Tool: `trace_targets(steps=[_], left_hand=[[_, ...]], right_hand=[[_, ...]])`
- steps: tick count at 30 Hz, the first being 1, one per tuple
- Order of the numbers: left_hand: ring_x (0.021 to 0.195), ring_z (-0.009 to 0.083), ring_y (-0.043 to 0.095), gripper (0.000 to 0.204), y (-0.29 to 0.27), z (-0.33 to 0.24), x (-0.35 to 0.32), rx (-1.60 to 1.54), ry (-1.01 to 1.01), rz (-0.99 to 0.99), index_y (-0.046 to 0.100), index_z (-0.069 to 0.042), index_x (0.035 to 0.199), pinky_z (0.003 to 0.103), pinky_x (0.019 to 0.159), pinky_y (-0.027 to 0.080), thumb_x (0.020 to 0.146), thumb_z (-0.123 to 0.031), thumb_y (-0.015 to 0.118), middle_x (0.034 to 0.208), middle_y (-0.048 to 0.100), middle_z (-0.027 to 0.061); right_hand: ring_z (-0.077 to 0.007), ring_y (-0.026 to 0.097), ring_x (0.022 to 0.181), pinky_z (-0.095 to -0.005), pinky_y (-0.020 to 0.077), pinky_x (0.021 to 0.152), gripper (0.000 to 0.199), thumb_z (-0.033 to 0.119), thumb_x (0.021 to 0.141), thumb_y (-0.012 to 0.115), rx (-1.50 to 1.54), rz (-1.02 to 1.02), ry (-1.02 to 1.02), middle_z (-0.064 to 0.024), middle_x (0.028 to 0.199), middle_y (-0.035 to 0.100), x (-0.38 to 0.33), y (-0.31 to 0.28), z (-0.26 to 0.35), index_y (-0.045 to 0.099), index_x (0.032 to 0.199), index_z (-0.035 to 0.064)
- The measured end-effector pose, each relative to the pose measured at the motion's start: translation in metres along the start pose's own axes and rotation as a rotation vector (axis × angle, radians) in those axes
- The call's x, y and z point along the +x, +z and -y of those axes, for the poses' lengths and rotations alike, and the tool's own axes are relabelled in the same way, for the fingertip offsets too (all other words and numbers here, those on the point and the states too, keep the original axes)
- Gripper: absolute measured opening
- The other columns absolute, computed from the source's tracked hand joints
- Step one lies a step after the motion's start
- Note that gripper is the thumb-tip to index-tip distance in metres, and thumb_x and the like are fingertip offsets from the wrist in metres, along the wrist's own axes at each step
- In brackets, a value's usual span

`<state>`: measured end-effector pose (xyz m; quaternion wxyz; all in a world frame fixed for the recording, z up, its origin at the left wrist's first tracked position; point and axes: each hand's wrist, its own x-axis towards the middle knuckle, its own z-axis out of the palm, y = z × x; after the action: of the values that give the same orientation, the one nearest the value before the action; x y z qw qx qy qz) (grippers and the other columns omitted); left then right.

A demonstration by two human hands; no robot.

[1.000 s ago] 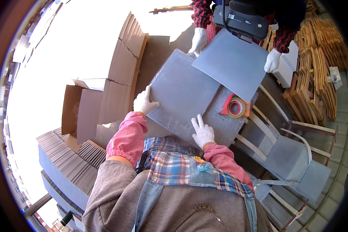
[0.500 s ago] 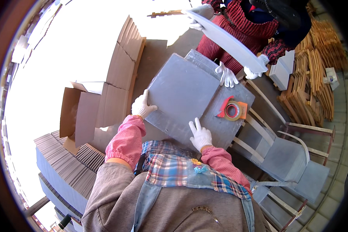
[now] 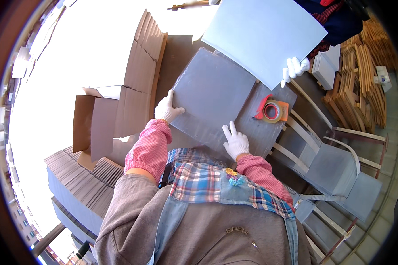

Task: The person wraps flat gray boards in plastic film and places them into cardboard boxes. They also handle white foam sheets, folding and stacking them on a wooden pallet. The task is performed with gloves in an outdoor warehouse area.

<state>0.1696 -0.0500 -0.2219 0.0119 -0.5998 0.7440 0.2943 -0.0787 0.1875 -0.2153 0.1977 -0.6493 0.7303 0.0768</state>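
Note:
A dark grey square board [image 3: 210, 86] lies flat on a grey work table [image 3: 254, 110]. My left hand [image 3: 168, 108], in a white knit glove, rests at the board's left edge, thumb and fingers apart. On the near side, my gloved right hand [image 3: 236, 142] lies by the board's front right edge with two fingers stretched out. Across the table a co-worker's white-gloved hand [image 3: 295, 70] holds a pale, smooth panel [image 3: 263, 37], tilted over the board's far right corner. A red and orange tape dispenser [image 3: 272, 110] with a roll of tape sits right of the board.
Left of the table stand an open cardboard box [image 3: 104, 128] and tall stacks of flat cardboard [image 3: 137, 84], with more stacked sheets [image 3: 82, 176] nearer me. A chair [image 3: 329, 172] is close on the right. Wooden pieces [image 3: 356, 84] are piled at the far right.
The co-worker's panel has come toward the board and turned its broad face up. A white-gloved hand at the table's far edge is no longer seen. My hands stay at the board.

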Motion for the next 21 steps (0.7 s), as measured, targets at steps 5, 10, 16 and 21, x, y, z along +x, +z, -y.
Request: trace_targets(steps=[5, 10, 16, 21], left_hand=[[0.127, 0.0365, 0.06, 0.103, -0.013, -0.015, -0.005, -0.031, -0.044, 0.082, 0.027, -0.011, 0.162, 0.044, 0.107, 0.05, 0.08, -0.032, 0.086, 0.144, 0.057, 0.0211], [0.127, 0.0371, 0.06, 0.102, -0.013, -0.017, -0.003, -0.022, -0.073, 0.1, 0.028, -0.011, 0.161, 0.045, 0.107, 0.05, 0.08, -0.031, 0.086, 0.144, 0.056, 0.0215], [0.128, 0.0389, 0.059, 0.096, 0.001, -0.009, -0.006, -0.141, -0.023, -0.015, 0.032, -0.007, 0.157, 0.046, 0.107, 0.05, 0.081, -0.027, 0.086, 0.142, 0.057, 0.0241], [0.115, 0.0424, 0.065, 0.083, 0.026, 0.02, 0.0, -0.246, -0.018, -0.085, 0.042, -0.005, 0.14, 0.049, 0.098, 0.052, 0.077, -0.032, 0.087, 0.124, 0.065, 0.0262]], right_hand=[[-0.0331, 0.068, 0.099, -0.0469, 0.0556, 0.085, 0.079, 0.03, 0.081, 0.074, 0.014, -0.045, 0.002, -0.0207, 0.159, 0.038, -0.009, 0.009, 0.0, 0.041, 0.152, 0.0164], [-0.0334, 0.068, 0.098, -0.0468, 0.0557, 0.085, 0.078, 0.028, 0.08, 0.073, 0.028, -0.069, 0.018, -0.0208, 0.157, 0.039, -0.014, 0.014, 0.003, 0.041, 0.15, 0.0154], [-0.0315, 0.067, 0.096, -0.0464, 0.0541, 0.082, 0.072, 0.025, 0.081, 0.072, 0.089, -0.131, 0.028, -0.0181, 0.155, 0.042, -0.021, 0.025, 0.007, 0.043, 0.146, 0.0127], [-0.0324, 0.067, 0.097, -0.0478, 0.054, 0.083, 0.064, 0.024, 0.083, 0.069, 0.196, -0.169, 0.025, -0.0201, 0.151, 0.046, -0.031, 0.032, 0.015, 0.047, 0.142, 0.0098]])
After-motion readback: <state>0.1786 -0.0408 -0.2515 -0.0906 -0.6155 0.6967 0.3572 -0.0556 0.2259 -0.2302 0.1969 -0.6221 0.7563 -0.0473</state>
